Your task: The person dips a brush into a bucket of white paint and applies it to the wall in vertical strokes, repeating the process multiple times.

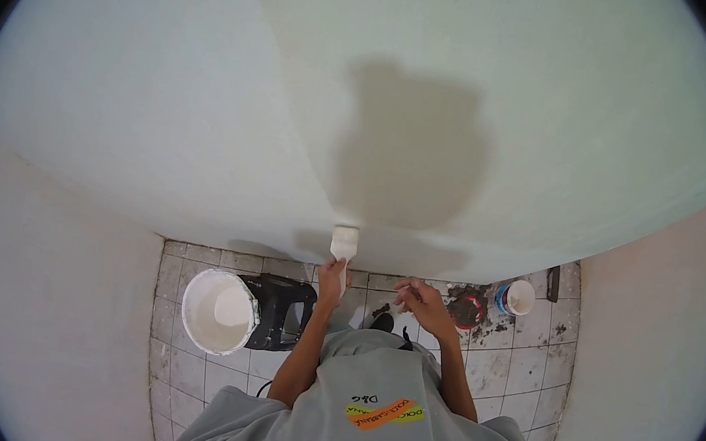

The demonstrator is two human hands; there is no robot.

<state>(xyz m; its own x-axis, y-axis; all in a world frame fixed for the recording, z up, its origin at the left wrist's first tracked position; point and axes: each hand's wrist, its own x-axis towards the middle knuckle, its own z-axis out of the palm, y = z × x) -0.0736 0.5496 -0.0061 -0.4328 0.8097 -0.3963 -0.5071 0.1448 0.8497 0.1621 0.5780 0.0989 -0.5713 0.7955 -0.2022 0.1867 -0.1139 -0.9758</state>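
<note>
My left hand (332, 275) clenched on paintbrush (344, 243) handle. Brush at 12 o'clock from it, long axis 12–6, bristles against wall (209, 119). My right hand (424, 301) at 3 o'clock, farther from brush, curled; cannot tell if holding anything. Paint bucket (219, 311) at 8 o'clock.

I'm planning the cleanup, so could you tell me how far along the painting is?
The wall already looks evenly coated. In hand: the left hand holds the brush at its bottom edge. Left, probably: the rest of that edge; the bucket holds paint.
</note>
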